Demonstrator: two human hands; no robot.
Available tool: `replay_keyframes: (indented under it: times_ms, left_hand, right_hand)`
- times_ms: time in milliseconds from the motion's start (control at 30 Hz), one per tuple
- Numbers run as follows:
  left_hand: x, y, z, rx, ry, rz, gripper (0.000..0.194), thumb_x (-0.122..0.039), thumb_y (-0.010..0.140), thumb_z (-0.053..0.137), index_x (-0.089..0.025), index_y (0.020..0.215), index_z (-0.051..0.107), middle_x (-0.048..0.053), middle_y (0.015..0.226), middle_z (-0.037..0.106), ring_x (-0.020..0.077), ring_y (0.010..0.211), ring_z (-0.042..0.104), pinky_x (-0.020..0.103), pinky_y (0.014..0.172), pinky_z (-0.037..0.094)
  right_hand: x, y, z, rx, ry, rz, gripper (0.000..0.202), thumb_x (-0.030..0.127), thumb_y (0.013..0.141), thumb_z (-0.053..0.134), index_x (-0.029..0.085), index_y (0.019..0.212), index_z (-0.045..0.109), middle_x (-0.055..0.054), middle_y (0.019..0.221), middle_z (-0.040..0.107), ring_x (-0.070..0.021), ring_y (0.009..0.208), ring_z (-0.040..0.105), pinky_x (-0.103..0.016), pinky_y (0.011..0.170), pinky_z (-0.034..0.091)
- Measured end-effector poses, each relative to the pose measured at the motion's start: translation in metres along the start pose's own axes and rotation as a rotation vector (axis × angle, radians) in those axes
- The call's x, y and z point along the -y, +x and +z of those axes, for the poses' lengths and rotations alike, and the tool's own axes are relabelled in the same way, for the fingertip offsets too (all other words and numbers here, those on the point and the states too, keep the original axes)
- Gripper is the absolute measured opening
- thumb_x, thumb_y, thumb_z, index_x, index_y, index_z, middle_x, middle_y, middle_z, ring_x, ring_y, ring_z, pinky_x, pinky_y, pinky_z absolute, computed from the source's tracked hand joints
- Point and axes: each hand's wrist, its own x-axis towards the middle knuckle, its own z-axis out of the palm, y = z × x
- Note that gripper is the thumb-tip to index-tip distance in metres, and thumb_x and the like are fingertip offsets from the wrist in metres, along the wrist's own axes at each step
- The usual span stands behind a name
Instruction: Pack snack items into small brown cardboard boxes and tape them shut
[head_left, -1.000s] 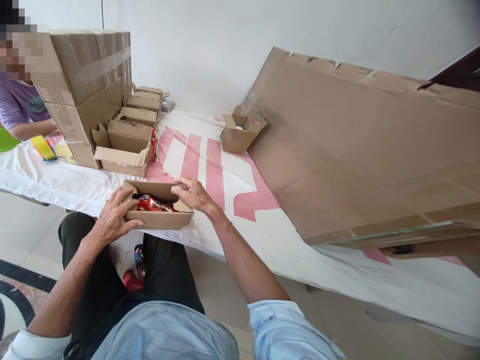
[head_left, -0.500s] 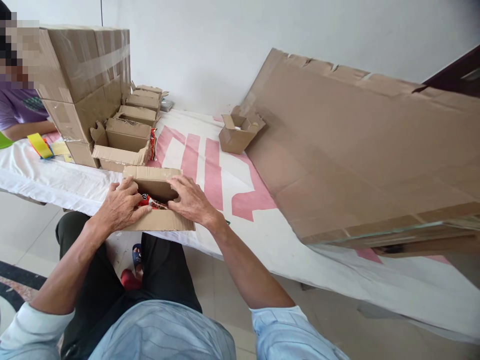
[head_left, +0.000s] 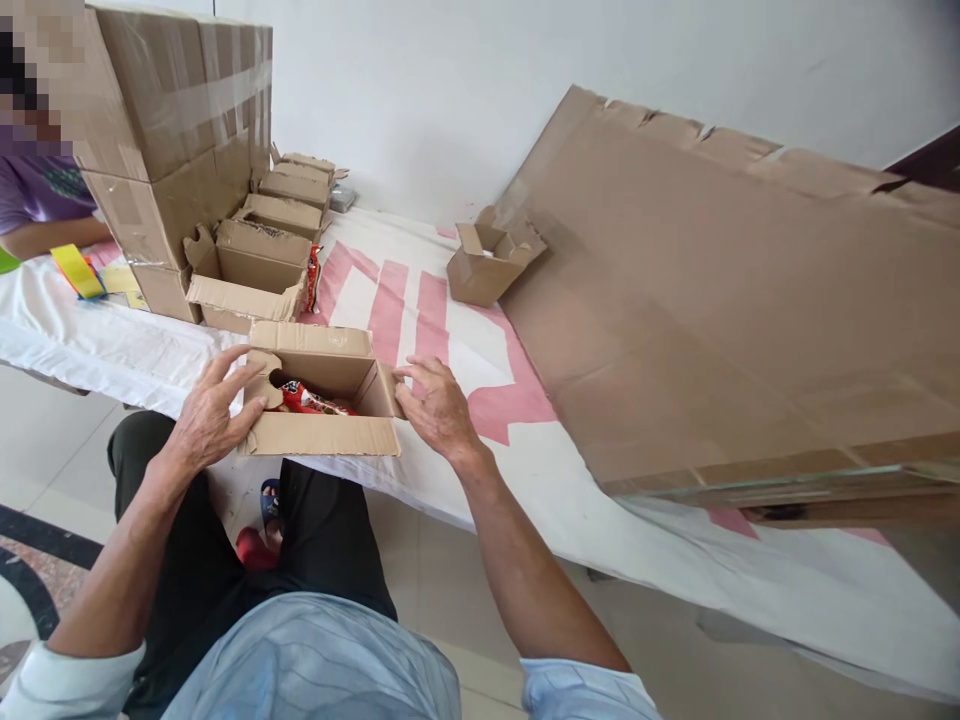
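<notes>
At the table's near edge an open cardboard box (head_left: 322, 437) has its flaps folded outward. A red printed packet (head_left: 309, 398) lies inside it; what is beneath the packet is hidden. My left hand (head_left: 206, 415) is at the box's left end, fingers and thumb apart and touching the left flap. At the opposite end, the thumb and fingers of my right hand (head_left: 439, 410) close on the small right flap (head_left: 397, 390).
Several open cardboard boxes (head_left: 259, 265) stand in a row at left, beside a taped carton stack (head_left: 180, 120). Behind sits another small open box (head_left: 480, 270). A large cardboard carton (head_left: 720, 300) fills the right. A person in purple (head_left: 45, 200) is at far left.
Both hands have moved outward from the box's opening to its two ends. The end flaps now stand folded out, and more of the red packet shows.
</notes>
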Motion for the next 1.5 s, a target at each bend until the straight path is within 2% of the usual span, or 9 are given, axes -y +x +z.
replay_keyframes:
  times_ms: [167,333,533,767,900,1000,1167,1267,1500]
  left_hand:
    - [-0.017,0.023,0.002,0.28,0.203,0.186,0.04,-0.032,0.113,0.049,-0.024,0.111,0.088,0.013,0.145,0.077,0.0464,0.167,0.043,0.068,0.121,0.05]
    - [-0.025,0.034,0.007,0.299,0.263,0.237,0.032,-0.031,0.11,0.056,-0.022,0.092,0.08,0.016,0.128,0.078,0.0428,0.149,0.058,0.06,0.108,0.056]
    - [-0.019,0.028,0.012,0.031,0.077,0.152,0.01,-0.031,0.103,0.065,-0.023,0.098,0.066,0.017,0.144,0.071,0.0368,0.138,0.066,0.056,0.114,0.059]
    - [0.002,0.005,0.016,-0.429,-0.005,-0.091,0.021,-0.016,0.102,0.056,-0.024,0.116,0.07,0.015,0.15,0.072,0.0303,0.139,0.07,0.053,0.122,0.059]
    - [0.003,-0.008,0.013,-0.316,0.119,-0.103,0.021,-0.021,0.107,0.056,-0.024,0.108,0.077,0.013,0.144,0.078,0.0392,0.162,0.055,0.066,0.132,0.047]
    - [-0.002,-0.014,0.007,-0.153,0.112,-0.122,0.024,-0.04,0.111,0.063,-0.025,0.119,0.081,0.014,0.147,0.078,0.0454,0.167,0.049,0.069,0.127,0.049]
    - [0.0,-0.023,0.008,0.088,-0.053,-0.124,0.089,-0.071,0.087,0.091,-0.025,0.159,0.065,0.021,0.176,0.054,0.0482,0.162,0.055,0.069,0.128,0.052]
    - [0.001,-0.028,0.018,0.099,-0.109,-0.155,0.098,-0.063,0.079,0.101,-0.023,0.16,0.063,0.024,0.18,0.046,0.05,0.165,0.051,0.069,0.131,0.052]
    - [-0.011,-0.029,0.033,0.019,-0.096,-0.215,0.077,-0.045,0.08,0.101,-0.022,0.145,0.067,0.023,0.177,0.047,0.0475,0.156,0.061,0.066,0.128,0.057]
  right_hand:
    - [0.007,-0.003,0.001,-0.044,-0.092,-0.076,0.028,0.022,0.101,0.061,0.023,0.111,0.087,-0.017,0.139,0.08,-0.0366,0.135,0.07,-0.059,0.12,0.059]
    - [0.045,0.008,-0.009,0.052,-0.179,-0.258,0.025,0.019,0.108,0.061,0.023,0.107,0.086,-0.015,0.129,0.084,-0.0347,0.129,0.073,-0.056,0.122,0.057]
    - [0.086,0.027,-0.005,0.569,-0.105,-0.204,0.017,0.029,0.111,0.071,0.023,0.117,0.086,-0.01,0.124,0.087,-0.0278,0.116,0.08,-0.038,0.099,0.059]
    - [0.097,0.059,0.006,0.868,-0.111,-0.118,0.025,0.042,0.107,0.08,0.021,0.12,0.086,-0.01,0.123,0.088,-0.0275,0.111,0.08,-0.033,0.091,0.056]
    - [0.101,0.064,0.009,0.947,-0.13,-0.146,0.025,0.041,0.107,0.078,0.02,0.118,0.086,-0.011,0.124,0.088,-0.0282,0.112,0.08,-0.033,0.09,0.054]
    - [0.103,0.065,0.008,0.982,-0.123,-0.146,0.026,0.041,0.108,0.076,0.018,0.114,0.086,-0.011,0.123,0.088,-0.0265,0.109,0.08,-0.031,0.085,0.051]
    - [0.109,0.066,0.005,1.027,-0.164,-0.135,0.027,0.04,0.109,0.073,0.017,0.103,0.086,-0.009,0.111,0.088,-0.0223,0.097,0.076,-0.029,0.076,0.046]
    - [0.114,0.067,0.004,1.051,-0.232,-0.157,0.028,0.037,0.111,0.068,0.017,0.1,0.085,-0.008,0.107,0.088,-0.0214,0.094,0.075,-0.03,0.073,0.042]
    - [0.124,0.066,0.003,0.99,-0.493,-0.235,0.032,0.032,0.116,0.058,0.015,0.113,0.085,-0.016,0.121,0.088,-0.0277,0.11,0.08,-0.033,0.08,0.043]
